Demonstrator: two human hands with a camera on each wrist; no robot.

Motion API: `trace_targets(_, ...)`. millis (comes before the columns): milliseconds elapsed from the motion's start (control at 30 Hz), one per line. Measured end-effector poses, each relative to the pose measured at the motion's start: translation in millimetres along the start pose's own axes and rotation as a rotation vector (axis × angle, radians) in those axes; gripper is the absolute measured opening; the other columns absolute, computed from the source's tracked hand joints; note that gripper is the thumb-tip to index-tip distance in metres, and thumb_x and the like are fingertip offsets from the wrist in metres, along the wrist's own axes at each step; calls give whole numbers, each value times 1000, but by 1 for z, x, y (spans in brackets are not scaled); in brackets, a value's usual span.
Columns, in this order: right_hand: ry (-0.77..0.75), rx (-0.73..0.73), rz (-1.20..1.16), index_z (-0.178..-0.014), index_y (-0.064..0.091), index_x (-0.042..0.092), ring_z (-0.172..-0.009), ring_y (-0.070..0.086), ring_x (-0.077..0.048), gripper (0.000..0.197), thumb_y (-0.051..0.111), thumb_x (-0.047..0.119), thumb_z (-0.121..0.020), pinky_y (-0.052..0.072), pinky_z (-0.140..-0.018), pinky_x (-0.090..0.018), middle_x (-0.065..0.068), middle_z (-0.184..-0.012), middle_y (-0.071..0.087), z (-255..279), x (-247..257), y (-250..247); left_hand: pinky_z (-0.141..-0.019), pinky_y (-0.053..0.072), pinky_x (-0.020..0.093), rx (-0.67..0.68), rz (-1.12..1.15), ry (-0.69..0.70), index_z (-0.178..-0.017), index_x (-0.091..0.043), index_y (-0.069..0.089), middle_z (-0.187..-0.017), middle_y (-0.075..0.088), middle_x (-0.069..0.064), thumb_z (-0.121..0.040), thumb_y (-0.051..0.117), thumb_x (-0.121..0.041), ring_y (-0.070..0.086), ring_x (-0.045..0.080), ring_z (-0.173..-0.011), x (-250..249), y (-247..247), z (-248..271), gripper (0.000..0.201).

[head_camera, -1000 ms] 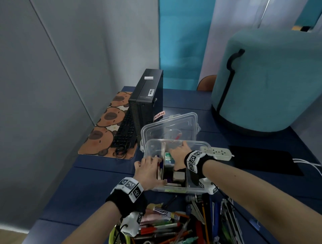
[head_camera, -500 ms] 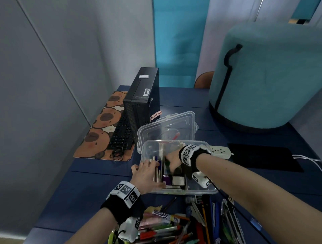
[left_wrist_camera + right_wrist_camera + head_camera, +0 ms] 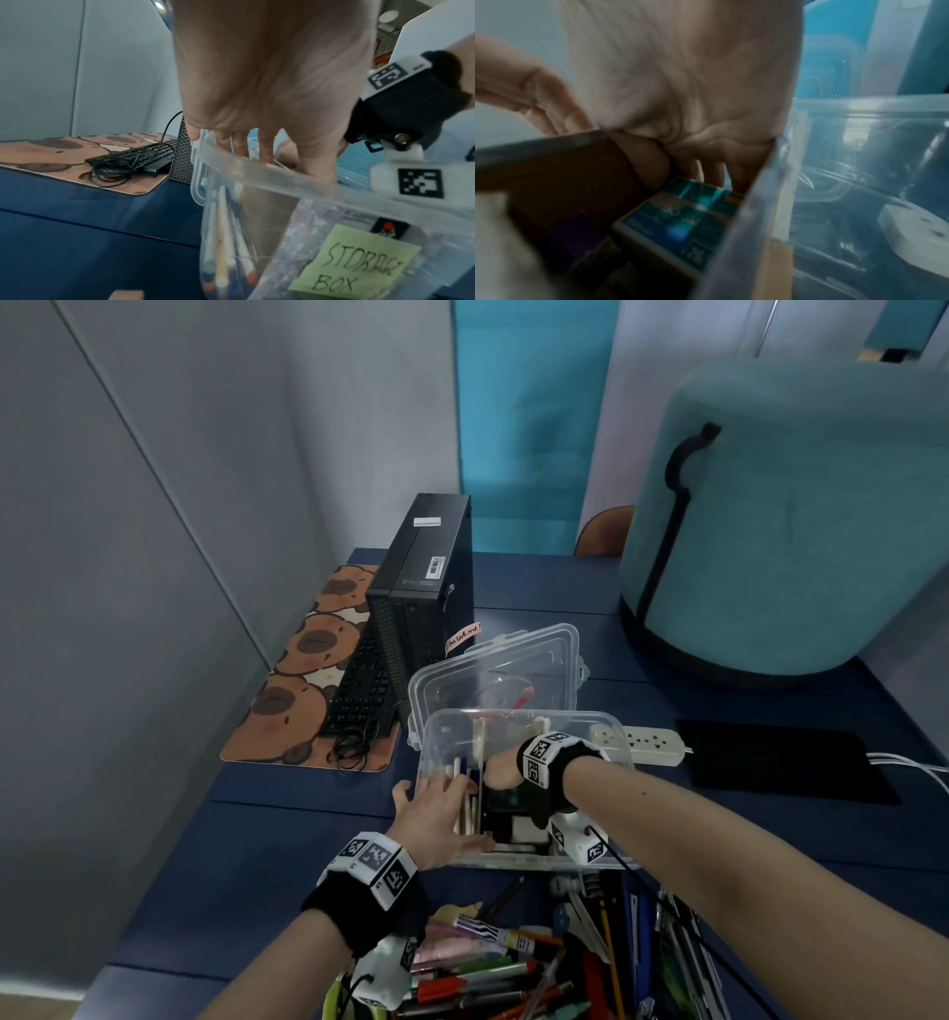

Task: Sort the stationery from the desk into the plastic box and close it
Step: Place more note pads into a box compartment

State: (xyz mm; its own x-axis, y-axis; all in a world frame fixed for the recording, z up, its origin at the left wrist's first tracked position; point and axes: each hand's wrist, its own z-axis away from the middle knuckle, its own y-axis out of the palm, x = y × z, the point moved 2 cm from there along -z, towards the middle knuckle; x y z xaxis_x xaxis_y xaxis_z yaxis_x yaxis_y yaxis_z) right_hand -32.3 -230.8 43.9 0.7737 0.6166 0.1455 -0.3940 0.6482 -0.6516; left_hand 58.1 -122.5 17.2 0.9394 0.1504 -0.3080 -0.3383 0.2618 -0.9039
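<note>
The clear plastic box [image 3: 518, 713] stands open on the blue desk, with a yellow "STORAGE BOX" note [image 3: 359, 268] on its near wall. Its lid [image 3: 493, 675] leans up behind it. My left hand [image 3: 452, 785] lies with straight fingers on the pens [image 3: 462, 814] in the left compartment, thumb outside the rim. My right hand [image 3: 500, 773] reaches down into the right compartment. Its thumb and fingers [image 3: 713, 172] pinch the far end of a teal packet [image 3: 680, 219] lying there. Loose pens and markers [image 3: 513, 963] are heaped at the near edge.
A black computer tower [image 3: 426, 588] and keyboard [image 3: 359, 695] sit on a patterned mat [image 3: 303, 670] to the left. A white power strip [image 3: 647, 744] and black pad [image 3: 780, 762] lie right of the box. A large teal pouf [image 3: 796, 516] fills the back right.
My right hand has drawn back from the far part of the box toward its near end, with the teal packet. My left hand has stayed on the pens.
</note>
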Motion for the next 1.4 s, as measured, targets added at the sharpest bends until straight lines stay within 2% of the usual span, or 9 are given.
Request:
trace_targets(167, -7, -13, -28, -127, 54, 1, -104, 47, -21, 37, 30, 18, -104, 32, -107, -35, -17, -135, 52, -1, -1, 2, -111, 6, 49, 2, -4, 7, -134, -30, 34, -137, 38, -2, -79, 56, -66, 32, 17, -133, 1, 2, 1, 69)
trace_targets(300, 33, -23, -85, -134, 48, 3, -132, 42, -26, 39, 28, 18, -105, 26, -110, -33, -14, -143, 46, 0, -1, 1, -111, 6, 50, 12, -13, 3, -134, -29, 35, -137, 39, -1, -80, 55, -66, 33, 19, -133, 0, 2, 0, 68)
trace_targets(533, 59, -42, -139, -140, 41, 2, -139, 32, -27, 43, 24, 20, -105, 22, -112, -32, -15, -150, 36, 3, -3, 0, -113, 8, 51, 21, -36, 0, -132, -26, 36, -135, 41, 2, -81, 54, -66, 35, 21, -132, -1, 2, 0, 66)
trace_targets(633, 21, -34, -106, -131, 51, 3, -131, 43, -27, 39, 28, 20, -105, 28, -108, -34, -15, -140, 48, 2, 3, 6, -114, 7, 53, 27, -40, -5, -134, -26, 36, -137, 41, 2, -82, 54, -65, 34, 20, -133, -1, 1, 1, 68)
trace_targets(733, 41, -115, -151, -95, 60, 2, -105, 52, -27, 32, 30, 10, -102, 38, -91, -31, -14, -107, 61, 6, 2, 9, -113, 6, 54, 4, -17, -8, -133, -25, 36, -136, 45, 1, -80, 54, -67, 38, 20, -131, 0, 2, 4, 70)
trace_targets(967, -149, -517, -244, -107, 65, 5, -96, 63, -28, 29, 38, 14, -99, 50, -88, -34, -11, -107, 68, 56, -14, 25, -113, 16, 44, -336, -35, 56, -136, -27, 37, -127, 40, 0, -91, 46, -56, 37, 19, -124, -9, 5, 30, 54)
trace_targets(1200, -213, -620, -174, -137, 45, 16, -116, 52, -25, 38, 40, 20, -100, 42, -96, -35, -8, -130, 52, 111, -26, 97, -81, 38, 35, -547, -230, 386, -111, -23, 53, -104, 53, -2, -88, 44, -27, 51, 20, -93, -30, 28, 79, 26)
trace_targets(1333, -199, -652, -90, -147, 31, 21, -129, 41, -23, 51, 44, 20, -97, 32, -109, -40, -5, -142, 41, 122, -29, 141, -72, 48, 38, -343, -192, 521, -94, -16, 56, -92, 58, 1, -92, 34, -33, 59, 23, -82, -52, 54, 109, 27)
trace_targets(1400, -170, -719, -22, -148, 30, 22, -138, 31, -25, 55, 45, 20, -95, 22, -116, -45, -6, -150, 33, 127, -29, 160, -78, 46, 40, -115, -238, 478, -105, -14, 54, -105, 57, 6, -94, 38, -40, 59, 27, -94, -61, 75, 117, 32)
